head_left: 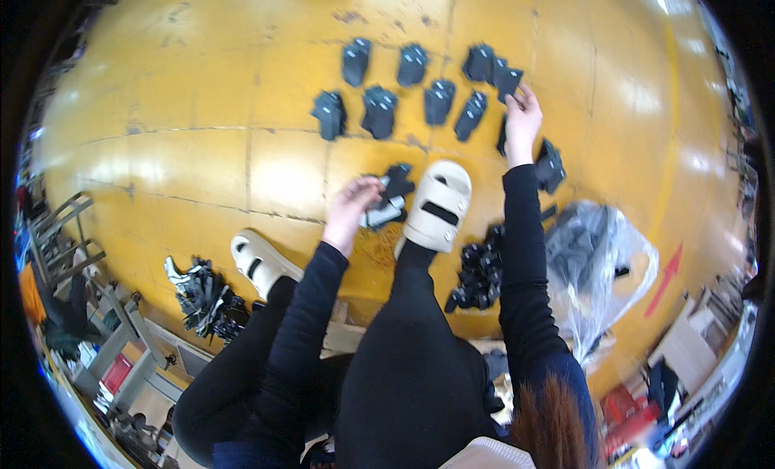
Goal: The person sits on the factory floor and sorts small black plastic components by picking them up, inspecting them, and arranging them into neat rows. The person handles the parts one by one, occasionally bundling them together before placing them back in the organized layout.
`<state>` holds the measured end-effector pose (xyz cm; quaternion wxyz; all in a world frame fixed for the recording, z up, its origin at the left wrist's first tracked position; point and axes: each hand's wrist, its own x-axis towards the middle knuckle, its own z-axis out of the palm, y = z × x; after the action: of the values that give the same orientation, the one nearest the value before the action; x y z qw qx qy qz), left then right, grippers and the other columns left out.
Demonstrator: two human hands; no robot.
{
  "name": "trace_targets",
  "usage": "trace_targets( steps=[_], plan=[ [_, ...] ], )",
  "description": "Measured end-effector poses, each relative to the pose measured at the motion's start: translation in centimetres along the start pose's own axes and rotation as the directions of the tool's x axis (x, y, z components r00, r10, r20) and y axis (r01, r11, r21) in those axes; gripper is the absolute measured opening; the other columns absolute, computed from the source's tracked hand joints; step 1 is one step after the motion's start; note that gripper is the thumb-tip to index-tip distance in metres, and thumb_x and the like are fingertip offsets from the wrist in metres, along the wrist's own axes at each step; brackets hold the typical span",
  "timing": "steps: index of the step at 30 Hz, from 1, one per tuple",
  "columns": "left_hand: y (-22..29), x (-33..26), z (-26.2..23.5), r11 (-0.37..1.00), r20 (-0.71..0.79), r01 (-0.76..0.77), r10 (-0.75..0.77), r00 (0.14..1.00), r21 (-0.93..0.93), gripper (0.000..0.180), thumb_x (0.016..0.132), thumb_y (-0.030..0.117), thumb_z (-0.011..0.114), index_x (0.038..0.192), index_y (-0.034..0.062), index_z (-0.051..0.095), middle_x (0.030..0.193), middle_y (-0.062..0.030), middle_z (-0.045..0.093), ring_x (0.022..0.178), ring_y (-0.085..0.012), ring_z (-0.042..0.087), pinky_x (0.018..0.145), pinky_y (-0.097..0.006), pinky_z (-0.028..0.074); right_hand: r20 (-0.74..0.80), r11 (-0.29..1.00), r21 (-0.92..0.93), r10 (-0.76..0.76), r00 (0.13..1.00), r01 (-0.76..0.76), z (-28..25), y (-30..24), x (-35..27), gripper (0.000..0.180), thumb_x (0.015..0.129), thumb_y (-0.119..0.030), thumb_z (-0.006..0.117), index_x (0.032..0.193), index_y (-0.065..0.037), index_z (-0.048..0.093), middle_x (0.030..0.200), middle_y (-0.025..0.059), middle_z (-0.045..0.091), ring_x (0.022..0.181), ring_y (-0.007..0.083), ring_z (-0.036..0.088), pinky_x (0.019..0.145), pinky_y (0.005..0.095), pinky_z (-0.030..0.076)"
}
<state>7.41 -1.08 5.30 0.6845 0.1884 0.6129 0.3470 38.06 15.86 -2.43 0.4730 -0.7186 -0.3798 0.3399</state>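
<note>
So the right hand (pixel 525 123) is out at the far end of its reach, thumb and fingers nearly together, pinching the near edge of a flat dark piece (pixel 508 81). The left hand (pixel 353 204) is half curled, fingertips bunched right at the edge of a small heap of dark pieces (pixel 398 181) with pale patches, but honestly I can't tell if it's gripping one or just touching. The piece in the right hand sits just past those fingertips, right beside a dark bundle (pixel 479 63) in the far row. More dark bundles (pixel 379 112) are spread in two rough rows on the yellow floor (pixel 202 106), mostly ahead of and between the hands. The left heap is next to a beige clog (pixel 441 198) on the right foot. Pose-wise, the right arm is stretched almost straight ahead, passing between a black pile (pixel 479 271) and a clear plastic bag (pixel 638 255), while the left forearm angles forward and inward, its hand much closer to the body.
</note>
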Motion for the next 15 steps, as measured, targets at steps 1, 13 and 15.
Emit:
trace_targets(
  steps=[1,13,15],
  plan=[
    [0.0,-0.1,0.0,0.999,0.030,-0.029,0.030,0.999,-0.034,0.018,0.090,0.011,0.056,0.106,0.0048,0.060,0.098,-0.0034,0.063,0.086,-0.0108,0.057,0.081,-0.026,0.046,0.022,0.997,0.047,-0.059,0.998,0.058,0.8,0.7,1.7,0.040,0.081,-0.003,0.062,0.120,0.002,0.054,0.102,0.0162,0.065,0.091,0.0192,0.062,0.082,0.0299,0.048],
    [-0.3,-5.4,-0.6,0.919,-0.192,-0.142,0.075,0.979,-0.369,0.024,0.090,0.023,0.057,0.110,0.0092,0.057,0.097,-0.0002,0.064,0.080,-0.0074,0.057,0.066,-0.020,0.042,0.129,0.982,-0.108,-0.141,0.982,0.155,-0.4,0.5,-4.7,0.030,0.085,-0.006,0.057,0.113,0.005,0.058,0.112,0.0159,0.061,0.103,0.0238,0.056,0.093,0.0334,0.040],
    [-1.4,-6.3,-1.0,0.884,-0.247,-0.144,0.033,0.969,-0.445,0.023,0.090,0.022,0.056,0.109,0.0097,0.058,0.097,-0.0005,0.064,0.080,-0.0079,0.058,0.066,-0.020,0.042,0.262,0.971,-0.128,-0.164,0.951,0.203,-0.8,0.3,-9.1,0.026,0.083,-0.004,0.057,0.108,0.005,0.061,0.107,0.0153,0.063,0.100,0.0230,0.057,0.091,0.0330,0.042]
  ],
)
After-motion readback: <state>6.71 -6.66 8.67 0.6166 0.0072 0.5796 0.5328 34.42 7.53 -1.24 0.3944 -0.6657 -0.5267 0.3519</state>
